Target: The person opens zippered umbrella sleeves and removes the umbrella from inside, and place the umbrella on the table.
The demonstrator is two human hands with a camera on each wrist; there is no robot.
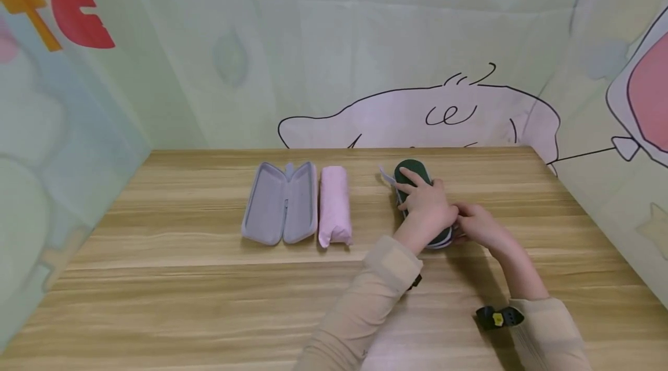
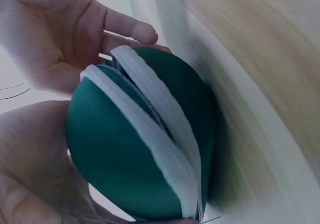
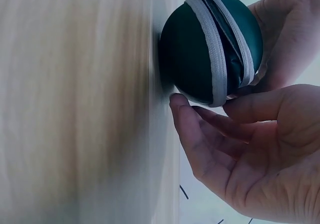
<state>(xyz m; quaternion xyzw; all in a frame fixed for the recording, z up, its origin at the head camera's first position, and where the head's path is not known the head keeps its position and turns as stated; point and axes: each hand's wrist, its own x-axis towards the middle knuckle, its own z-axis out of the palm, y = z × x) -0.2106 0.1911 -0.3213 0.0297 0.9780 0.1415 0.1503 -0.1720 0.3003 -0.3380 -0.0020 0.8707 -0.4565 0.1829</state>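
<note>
A dark green glasses case [image 1: 412, 166] with a pale zip edge lies on the right half of the table. My left hand [image 1: 427, 204] holds it from above, fingers spread over its top. At its near right side, my right hand [image 1: 481, 226] pinches the edge. The right wrist view shows the right thumb and fingers [image 3: 220, 144] at the end of the zip band [image 3: 212, 49]; whether a zip pull is between them is hidden. In the left wrist view the case's two halves [image 2: 115, 144] stand slightly apart along the zip.
Left of the green case lies a pink wrapped bundle [image 1: 334, 203]. Beside that, a grey-lined case [image 1: 266, 208] lies spread open. A pale strap [image 1: 386, 175] sticks out at the green case's far left. A printed cloth backdrop [image 1: 313, 40] borders the wooden table [image 1: 182, 290].
</note>
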